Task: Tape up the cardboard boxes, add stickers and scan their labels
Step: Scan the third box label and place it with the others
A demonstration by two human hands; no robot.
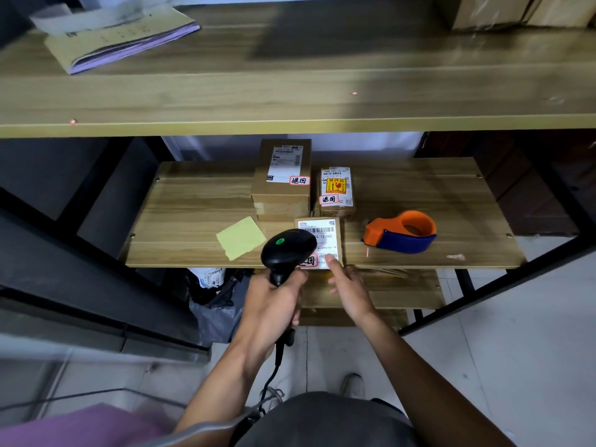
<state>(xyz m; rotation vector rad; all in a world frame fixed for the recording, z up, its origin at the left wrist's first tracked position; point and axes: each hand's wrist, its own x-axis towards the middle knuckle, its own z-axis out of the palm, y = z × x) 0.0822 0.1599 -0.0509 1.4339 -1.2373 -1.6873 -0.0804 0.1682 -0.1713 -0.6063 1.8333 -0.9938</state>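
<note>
Black scanner [288, 250] at frame centre, gripped by its handle in the left hand [274, 304], fingers wrapped fully round; green light lit on its head; cord hangs down toward the lower middle of the frame. Scanner head sits over the left part of the nearest box [319, 243], which lies at the front edge of the wooden shelf [180, 227]. Right hand [350, 288] loosely open, holding nothing; index fingertip touches the lower right corner of this box's white label [322, 233]. A red-bordered sticker [308, 261] shows at the label's lower left, partly hidden by the scanner.

Behind, toward centre: two more boxes, side by side. Larger box [282, 179] on the left, smaller box [337, 188] on the right; each carries a label and a red-bordered sticker.

Orange and blue tape dispenser [401, 232] right of the nearest box, apart from it. Yellow paper sheet [240, 238] just left of the scanner head.

Upper shelf [290, 98] across the top of the frame; paper pad [122, 37] at upper left.
</note>
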